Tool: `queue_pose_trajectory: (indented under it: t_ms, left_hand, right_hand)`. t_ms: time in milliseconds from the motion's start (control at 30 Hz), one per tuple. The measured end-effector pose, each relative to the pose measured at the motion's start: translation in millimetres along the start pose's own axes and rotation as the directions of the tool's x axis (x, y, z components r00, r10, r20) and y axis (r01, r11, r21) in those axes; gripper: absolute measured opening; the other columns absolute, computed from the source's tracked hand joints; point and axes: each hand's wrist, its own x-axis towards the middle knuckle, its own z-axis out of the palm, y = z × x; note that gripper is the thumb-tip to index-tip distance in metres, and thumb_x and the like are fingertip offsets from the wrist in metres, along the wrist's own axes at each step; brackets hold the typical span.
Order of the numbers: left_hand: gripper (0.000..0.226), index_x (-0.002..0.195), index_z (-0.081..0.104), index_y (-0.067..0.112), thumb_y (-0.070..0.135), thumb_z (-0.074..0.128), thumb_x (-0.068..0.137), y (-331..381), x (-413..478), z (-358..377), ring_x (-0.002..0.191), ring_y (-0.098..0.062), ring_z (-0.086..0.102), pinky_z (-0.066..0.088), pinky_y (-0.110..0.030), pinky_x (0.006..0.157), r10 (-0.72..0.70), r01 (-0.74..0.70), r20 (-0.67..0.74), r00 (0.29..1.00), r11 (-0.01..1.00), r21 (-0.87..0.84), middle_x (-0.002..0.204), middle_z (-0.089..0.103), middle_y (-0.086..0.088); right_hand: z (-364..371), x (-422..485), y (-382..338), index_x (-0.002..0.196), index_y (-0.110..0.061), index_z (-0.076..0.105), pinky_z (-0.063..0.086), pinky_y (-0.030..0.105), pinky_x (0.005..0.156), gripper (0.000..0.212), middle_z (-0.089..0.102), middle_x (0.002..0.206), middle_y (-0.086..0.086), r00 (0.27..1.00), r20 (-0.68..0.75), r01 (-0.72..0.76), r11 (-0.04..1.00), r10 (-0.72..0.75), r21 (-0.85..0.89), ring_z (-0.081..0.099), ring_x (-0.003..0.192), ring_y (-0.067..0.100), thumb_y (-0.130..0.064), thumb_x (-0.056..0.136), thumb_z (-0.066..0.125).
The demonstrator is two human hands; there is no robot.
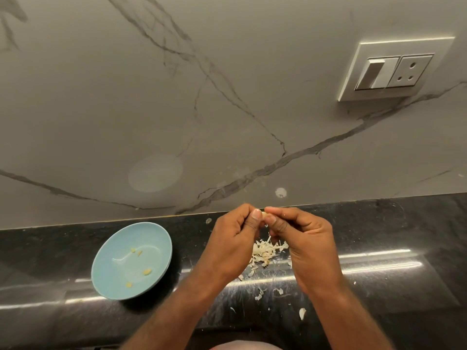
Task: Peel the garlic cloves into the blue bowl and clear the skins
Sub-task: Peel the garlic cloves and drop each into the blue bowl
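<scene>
Head view: a veined marble backsplash is filling the upper half of the frame, and a polished black countertop is running across the lower half. The left hand and right hand are meeting at centre frame, just in front of the counter's back edge. Both are curling their fingers inward, and their thumbs and forefingers are together pinching one small garlic clove, of which only a pale tip is showing. The blue bowl is sitting at lower left, well apart from the hands, and is holding a few peeled cloves and smaller bits. A switch-and-socket plate is sitting on the wall at upper right. A pile of papery skins is lying on the counter directly under the hands, with stray flakes trailing toward lower centre.

Judged step: peeling is under way, mid-task, and the clearing of skins is not yet begun. The next move is calling for the fingernails to strip whatever skin is clinging on, letting it fall onto the pile. A carry leftward would then release the bare clove into the bowl. How much skin is left on the clove cannot be told.
</scene>
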Motion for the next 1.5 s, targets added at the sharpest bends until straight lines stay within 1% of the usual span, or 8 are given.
queue_pose_trajectory:
  t_ms: [267, 367, 467, 733, 900, 1133, 1333, 1500]
  left_hand:
    - [0.034, 0.079, 0.062, 0.017, 0.034, 0.044, 0.103, -7.6, -2.5, 0.2, 0.067, -0.009, 0.048, 0.043, -0.025, 0.063, -0.129, 0.115, -0.052, 0.990, 0.971, -0.209, 0.069, 0.055, 0.007]
    - [0.037, 0.077, 0.060, 0.013, 0.037, 0.045, 0.102, -12.6, -5.0, 1.3, 0.064, -0.016, 0.044, 0.039, -0.031, 0.060, -0.140, 0.120, -0.081, 0.987, 0.968, -0.218, 0.065, 0.051, 0.003]
    - [0.039, 0.075, 0.058, 0.012, 0.037, 0.045, 0.102, -20.6, -8.2, 1.2, 0.058, -0.013, 0.042, 0.039, -0.032, 0.057, -0.101, 0.084, -0.113, 0.988, 0.986, -0.143, 0.061, 0.049, 0.004]
    - [0.038, 0.077, 0.060, 0.011, 0.029, 0.042, 0.104, -59.4, -20.7, 6.5, 0.058, -0.005, 0.051, 0.045, -0.026, 0.055, -0.013, 0.025, -0.174, 0.985, 0.998, 0.066, 0.065, 0.056, 0.001]
    - [0.038, 0.070, 0.058, 0.020, 0.028, 0.043, 0.104, -108.3, -35.1, 3.4, 0.056, 0.000, 0.049, 0.042, -0.021, 0.056, -0.217, 0.218, -0.331, 0.918, 0.975, -0.036, 0.060, 0.055, 0.007]
    - [0.041, 0.065, 0.058, 0.021, 0.037, 0.047, 0.101, -187.2, -64.7, -4.5, 0.054, -0.010, 0.058, 0.045, -0.032, 0.057, -0.310, 0.405, -0.505, 0.806, 0.910, 0.088, 0.058, 0.062, 0.002]
    - [0.031, 0.065, 0.060, 0.015, 0.030, 0.045, 0.088, -191.2, -63.5, -2.4, 0.051, -0.008, 0.050, 0.035, -0.026, 0.051, -0.331, 0.453, -0.480, 0.812, 0.877, 0.162, 0.059, 0.061, 0.004]
    - [0.037, 0.061, 0.047, 0.028, 0.014, 0.056, 0.094, -190.0, -64.0, -2.7, 0.048, -0.002, 0.047, 0.028, -0.016, 0.049, -0.289, 0.416, -0.485, 0.825, 0.892, 0.177, 0.051, 0.047, 0.015]
  right_hand:
    - [-4.4, 4.0, 0.9, 0.072, -0.006, 0.062, 0.037, 0.019, 0.039, 0.033, 0.051, 0.047, 0.001, 0.963, -0.270, -0.021, 1.000, 0.017, -0.012, 0.041, 0.040, 0.010, -0.037, 0.079, 0.069]
    - [-5.1, 5.5, 7.1, 0.095, -0.021, 0.070, 0.044, 0.020, 0.046, 0.014, 0.063, 0.066, 0.002, 0.992, -0.113, -0.074, 0.991, 0.061, -0.113, 0.049, 0.052, 0.014, -0.032, 0.089, 0.064]
    - [0.8, 3.3, 18.1, 0.132, -0.033, 0.054, 0.053, 0.025, 0.055, 0.046, 0.073, 0.098, 0.005, 0.975, 0.144, -0.158, 0.983, 0.171, -0.095, 0.062, 0.067, 0.016, -0.020, 0.089, 0.064]
    - [24.4, -0.7, 51.2, 0.104, -0.004, 0.069, 0.053, 0.025, 0.059, 0.017, 0.066, 0.077, 0.011, 0.939, 0.127, -0.326, 0.945, 0.319, 0.039, 0.059, 0.066, 0.016, -0.003, 0.099, 0.053]
    - [36.5, 11.4, 74.9, 0.094, 0.000, 0.063, 0.055, 0.025, 0.056, 0.022, 0.068, 0.078, 0.014, 0.844, 0.064, -0.532, 0.816, 0.533, 0.228, 0.065, 0.063, 0.018, -0.010, 0.103, 0.045]
    - [100.4, 17.0, 108.6, 0.093, 0.000, 0.065, 0.060, 0.028, 0.067, 0.030, 0.067, 0.084, 0.016, 0.798, 0.198, -0.592, 0.802, 0.569, 0.081, 0.067, 0.073, 0.022, -0.022, 0.105, 0.048]
    - [160.1, 15.5, 128.2, 0.117, -0.014, 0.063, 0.048, 0.032, 0.103, 0.024, 0.063, 0.116, 0.008, 0.710, 0.366, -0.574, 0.796, 0.601, -0.193, 0.061, 0.110, 0.018, -0.026, 0.105, 0.047]
    - [151.5, 16.1, 126.4, 0.104, -0.014, 0.067, 0.056, 0.029, 0.090, 0.019, 0.072, 0.107, 0.009, 0.813, 0.285, -0.484, 0.862, 0.508, -0.154, 0.070, 0.100, 0.018, -0.015, 0.102, 0.049]
